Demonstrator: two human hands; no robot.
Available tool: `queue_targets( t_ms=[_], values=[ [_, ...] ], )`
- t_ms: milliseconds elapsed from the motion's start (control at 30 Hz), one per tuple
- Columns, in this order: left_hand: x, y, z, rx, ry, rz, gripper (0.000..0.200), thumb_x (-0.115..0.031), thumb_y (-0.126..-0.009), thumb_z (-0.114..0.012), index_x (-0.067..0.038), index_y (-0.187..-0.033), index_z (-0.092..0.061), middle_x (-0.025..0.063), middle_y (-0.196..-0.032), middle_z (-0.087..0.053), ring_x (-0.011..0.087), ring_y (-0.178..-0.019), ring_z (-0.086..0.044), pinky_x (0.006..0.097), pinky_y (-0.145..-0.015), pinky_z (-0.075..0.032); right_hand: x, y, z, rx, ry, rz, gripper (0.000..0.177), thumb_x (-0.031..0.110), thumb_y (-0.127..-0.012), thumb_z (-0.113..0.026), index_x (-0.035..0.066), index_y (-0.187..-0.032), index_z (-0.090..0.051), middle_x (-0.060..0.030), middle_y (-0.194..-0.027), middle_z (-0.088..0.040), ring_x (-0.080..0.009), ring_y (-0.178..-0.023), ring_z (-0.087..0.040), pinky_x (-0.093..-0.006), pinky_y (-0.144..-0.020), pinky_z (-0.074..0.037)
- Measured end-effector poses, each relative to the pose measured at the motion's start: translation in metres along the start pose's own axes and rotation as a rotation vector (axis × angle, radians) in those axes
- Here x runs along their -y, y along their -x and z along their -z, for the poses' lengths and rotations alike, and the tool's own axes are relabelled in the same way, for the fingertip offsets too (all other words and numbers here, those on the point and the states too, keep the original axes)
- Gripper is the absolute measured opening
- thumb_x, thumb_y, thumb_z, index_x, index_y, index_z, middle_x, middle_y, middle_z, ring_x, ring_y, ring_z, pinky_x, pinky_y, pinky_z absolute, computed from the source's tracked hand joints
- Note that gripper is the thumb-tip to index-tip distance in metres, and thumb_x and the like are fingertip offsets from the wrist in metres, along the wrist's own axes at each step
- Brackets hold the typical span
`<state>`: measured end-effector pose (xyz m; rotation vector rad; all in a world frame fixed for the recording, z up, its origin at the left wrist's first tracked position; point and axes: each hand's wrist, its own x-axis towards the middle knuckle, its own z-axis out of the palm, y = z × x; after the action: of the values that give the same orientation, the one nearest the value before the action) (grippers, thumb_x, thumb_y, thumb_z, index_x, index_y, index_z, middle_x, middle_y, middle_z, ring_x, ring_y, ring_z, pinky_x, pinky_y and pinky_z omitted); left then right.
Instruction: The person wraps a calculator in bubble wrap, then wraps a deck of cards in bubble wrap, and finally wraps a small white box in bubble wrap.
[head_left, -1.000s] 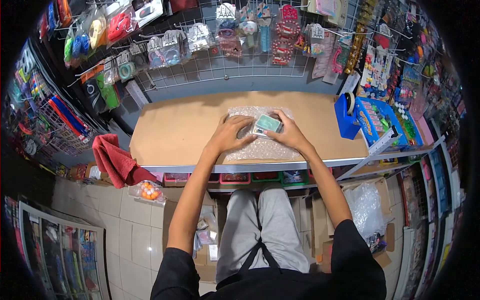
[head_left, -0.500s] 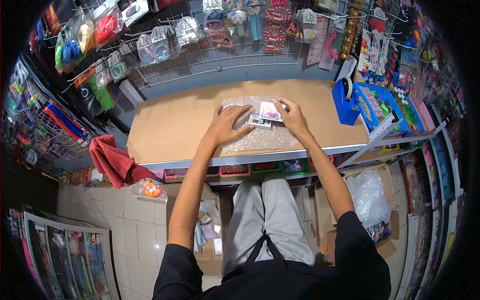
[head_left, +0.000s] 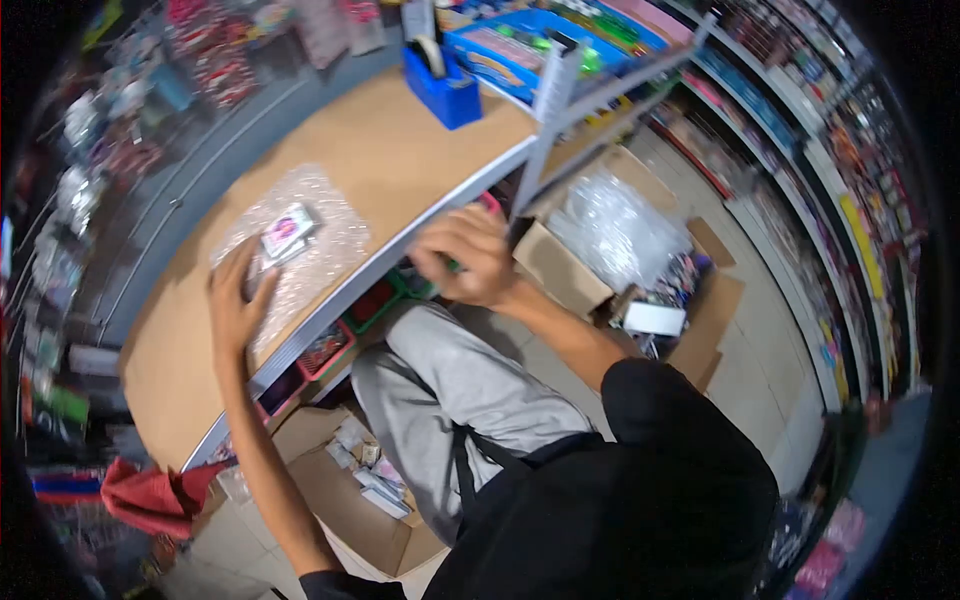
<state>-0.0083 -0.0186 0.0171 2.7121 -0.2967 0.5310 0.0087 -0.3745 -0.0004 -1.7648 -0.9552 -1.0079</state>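
Observation:
My left hand [head_left: 234,300] lies flat on a sheet of bubble wrap [head_left: 318,240] spread on the brown tabletop [head_left: 400,150]. Small card packs [head_left: 286,230] sit on the wrap just beyond its fingers. My right hand [head_left: 466,256] hangs blurred below the table's metal front edge, above my grey trousers; its fingers look curled and I cannot tell if they hold anything. An open cardboard box [head_left: 560,270] holding a roll of bubble wrap [head_left: 615,225] stands on the floor just right of that hand.
A blue tape dispenser [head_left: 440,85] and a blue display box of small goods [head_left: 520,45] sit at the table's far end. Plastic trays [head_left: 330,340] line the shelf under the table. Another cardboard box [head_left: 350,490] and a red cloth [head_left: 150,495] are on the floor.
The view has swung hard to the right and tilted. My right hand has left the card packs and dropped below the table edge. My left hand stays on the bubble wrap.

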Motion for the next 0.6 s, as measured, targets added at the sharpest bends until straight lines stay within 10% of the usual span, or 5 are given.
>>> queue_targets(
  t_ms=[100,200,300,600],
  values=[
    [-0.003,-0.003,0.001,0.028,-0.002,0.013,0.056,-0.037,-0.088,-0.069,-0.012,-0.137,-0.059,0.0141,-0.136,-0.061,0.032,-0.129,-0.051,0.0458,-0.113,-0.03,-0.055,0.073,0.098,-0.144,0.461,-0.415,0.014,0.016,-0.083,-0.076,0.004,-0.084,-0.069,-0.0103,-0.093,-0.068,-0.0323,-0.09,-0.063,-0.044,-0.084,-0.047],
    [-0.004,-0.002,0.001,0.018,-0.004,0.014,0.055,-0.036,-0.088,-0.069,-0.012,-0.137,-0.059,0.014,-0.135,-0.061,0.0322,-0.129,-0.051,0.046,-0.113,-0.03,-0.108,0.121,0.201,0.154,0.901,-0.671,0.089,0.053,-0.071,-0.082,0.012,-0.141,-0.048,-0.0188,-0.126,-0.059,-0.0402,-0.119,-0.055,-0.0516,-0.1,-0.041],
    [-0.002,-0.002,0.002,0.021,0.011,0.004,0.056,-0.034,-0.087,-0.07,-0.012,-0.137,-0.059,0.0141,-0.135,-0.061,0.0327,-0.128,-0.051,0.0456,-0.113,-0.031,-0.14,0.158,0.242,0.853,0.983,-0.914,0.126,0.065,-0.059,-0.084,0.018,-0.157,-0.02,-0.0228,-0.141,-0.049,-0.0434,-0.129,-0.049,-0.0571,-0.105,-0.036],
    [-0.001,0.0,0.001,0.05,0.004,0.066,0.054,-0.028,-0.088,-0.072,-0.01,-0.138,-0.058,0.0141,-0.138,-0.058,0.0327,-0.13,-0.05,0.0439,-0.114,-0.032,-0.269,0.179,0.258,0.715,0.845,-1.252,0.11,0.049,-0.069,-0.083,0.022,-0.155,-0.021,-0.0228,-0.135,-0.056,-0.0422,-0.125,-0.055,-0.0594,-0.103,-0.038]
  ],
)
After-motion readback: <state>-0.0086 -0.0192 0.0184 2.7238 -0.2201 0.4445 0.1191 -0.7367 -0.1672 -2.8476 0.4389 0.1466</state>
